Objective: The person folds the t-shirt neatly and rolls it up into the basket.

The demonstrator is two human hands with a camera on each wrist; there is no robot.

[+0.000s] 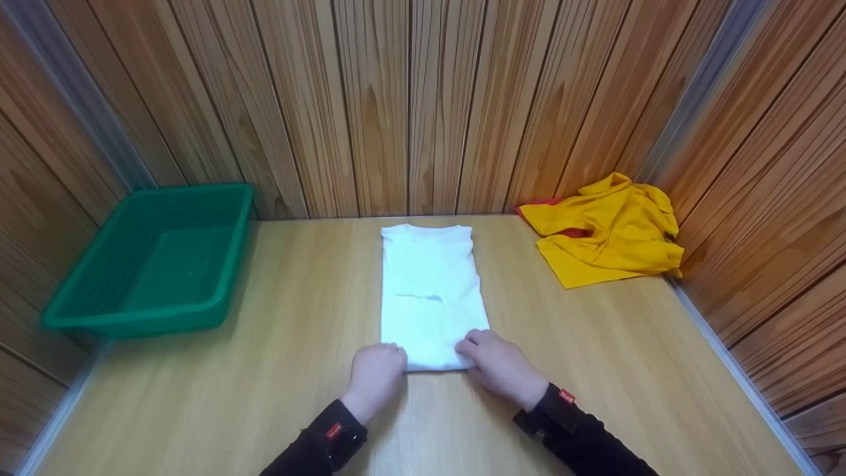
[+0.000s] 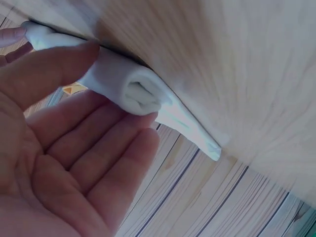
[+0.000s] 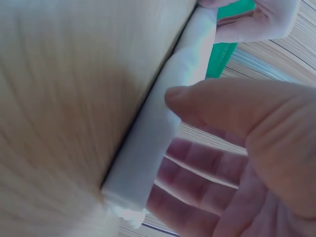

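While the 2 hands work at the near edge of the white cloth (image 1: 429,264), we see it laid lengthwise on the counter (image 1: 304,297), mid-scene, its far edge near the back wall (image 1: 377,106). We mark the left hand (image 1: 378,373) at the near left corner, holding the cloth between thumb and fingers, and the right hand (image 1: 503,365) at the near right corner, likewise gripping it. From the wrist views, we see that near edge as a thick roll, its coiled end showing beside the left fingers (image 2: 116,163); the right thumb (image 3: 212,101) touches the roll's side. We note a small crease across the middle of the flat part. At left, we have a green basket (image 1: 162,319); at far right, a crumpled yellow cloth (image 1: 621,228) with red fabric (image 1: 575,233) showing at it, well apart from the hands. We see dark sleeves (image 1: 588,436) with red tags (image 1: 566,396).
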